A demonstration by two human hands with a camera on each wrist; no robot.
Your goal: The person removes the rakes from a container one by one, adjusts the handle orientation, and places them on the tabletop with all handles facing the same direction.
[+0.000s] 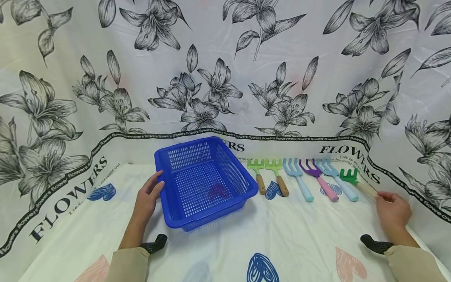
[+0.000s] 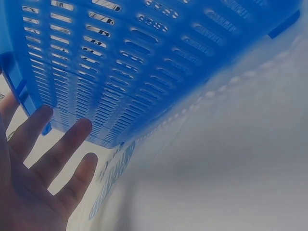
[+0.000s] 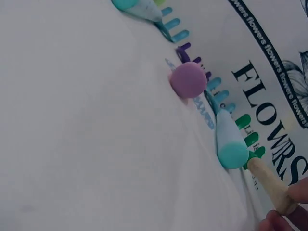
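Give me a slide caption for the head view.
Left hand touches a blue basket; right hand pinches the handle of a green rake ending a row of six garden tools.

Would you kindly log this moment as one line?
left hand: touches blue basket | right hand: pinches green rake handle | five other tools in row

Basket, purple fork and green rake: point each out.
Basket (image 1: pixel 163 156): head view, rim at its far left corner.
Purple fork (image 1: pixel 310 167): head view, base of the tines.
Green rake (image 1: pixel 349 177): head view, on its green head.
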